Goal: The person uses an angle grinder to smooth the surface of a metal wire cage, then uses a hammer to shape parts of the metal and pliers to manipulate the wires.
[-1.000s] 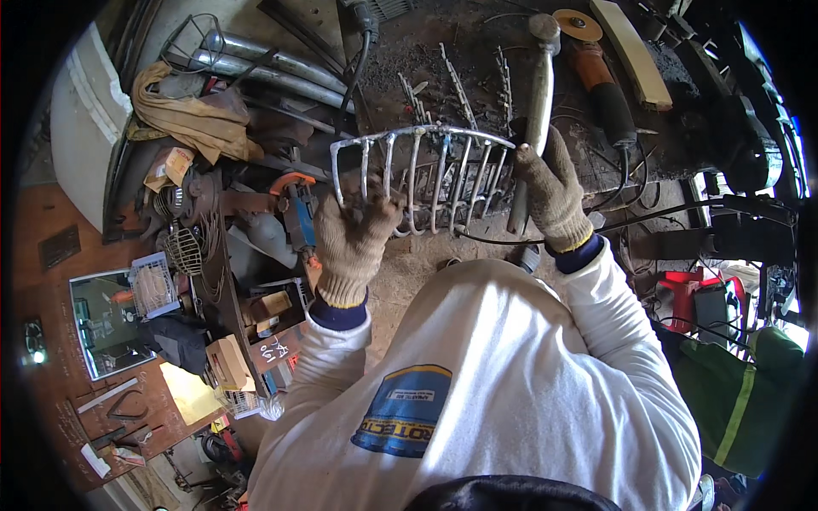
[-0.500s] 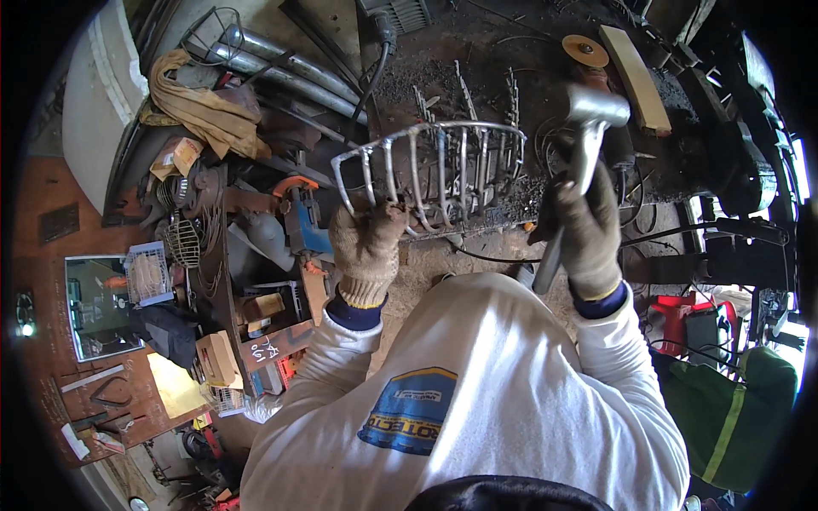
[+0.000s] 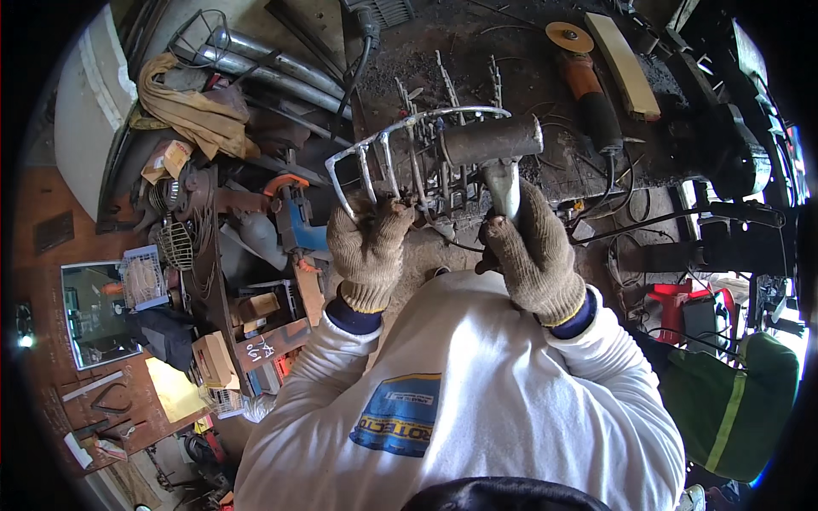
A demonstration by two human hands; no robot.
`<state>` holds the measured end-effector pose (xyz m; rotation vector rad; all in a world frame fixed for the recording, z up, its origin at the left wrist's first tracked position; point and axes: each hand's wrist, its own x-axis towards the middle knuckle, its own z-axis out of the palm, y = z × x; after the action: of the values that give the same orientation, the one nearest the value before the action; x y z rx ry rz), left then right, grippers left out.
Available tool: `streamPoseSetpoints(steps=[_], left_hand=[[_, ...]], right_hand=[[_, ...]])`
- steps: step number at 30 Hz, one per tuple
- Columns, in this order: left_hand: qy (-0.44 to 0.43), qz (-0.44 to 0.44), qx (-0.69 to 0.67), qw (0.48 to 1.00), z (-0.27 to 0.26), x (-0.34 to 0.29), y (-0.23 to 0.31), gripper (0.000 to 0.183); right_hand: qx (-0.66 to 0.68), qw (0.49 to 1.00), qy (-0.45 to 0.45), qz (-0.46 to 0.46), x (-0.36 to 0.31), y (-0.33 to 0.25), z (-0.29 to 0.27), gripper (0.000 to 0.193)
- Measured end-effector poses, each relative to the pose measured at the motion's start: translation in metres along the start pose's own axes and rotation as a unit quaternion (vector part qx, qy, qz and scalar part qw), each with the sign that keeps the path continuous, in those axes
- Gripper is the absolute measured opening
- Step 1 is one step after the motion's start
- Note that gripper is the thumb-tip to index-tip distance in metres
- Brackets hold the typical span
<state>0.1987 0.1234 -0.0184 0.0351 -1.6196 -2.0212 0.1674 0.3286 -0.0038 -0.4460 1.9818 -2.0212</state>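
Note:
My left hand (image 3: 371, 255), in a soiled knit work glove, is closed on the near left corner of a curved metal rack (image 3: 361, 146) made of welded rods. The rack leans up at the near edge of the dark workbench. My right hand (image 3: 538, 255), gloved likewise, grips a hammer (image 3: 492, 140) by its handle. The hammer's thick cylindrical head lies crosswise over the rack's right half and hides several of its bars. Whether head and bars touch, I cannot tell.
An angle grinder (image 3: 590, 102) with a tan disc lies on the workbench (image 3: 511, 68), beside a wooden block (image 3: 622, 66). Thin metal strips stand behind the rack. Left are a blue vise (image 3: 302, 226), metal tubes (image 3: 273, 64) and a cloth (image 3: 183, 106); cables run at right.
My right hand has brought the hammer left and down, from beside the rack to over its right half. My left hand keeps hold of the rack's corner.

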Motion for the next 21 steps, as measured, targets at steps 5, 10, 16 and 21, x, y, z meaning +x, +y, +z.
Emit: streamPoseSetpoints(steps=[5,10,16,21], left_hand=[[0.015,-0.018,0.074,0.997,0.004,-0.004,0.007,0.033],[0.012,-0.022,0.034,0.999,0.008,-0.005,0.003,0.029],[0.004,-0.007,-0.014,1.0,0.013,-0.004,0.002,0.033],[-0.043,0.033,0.068,0.996,0.008,-0.001,-0.002,0.033]], right_hand=[[0.055,0.998,-0.01,0.019,-0.002,-0.009,-0.004,0.049],[0.124,0.979,0.095,-0.133,-0.005,0.001,-0.006,0.058],[0.103,0.979,0.093,-0.15,-0.007,0.006,-0.007,0.059],[0.087,0.995,0.035,-0.034,-0.008,-0.002,-0.004,0.046]])
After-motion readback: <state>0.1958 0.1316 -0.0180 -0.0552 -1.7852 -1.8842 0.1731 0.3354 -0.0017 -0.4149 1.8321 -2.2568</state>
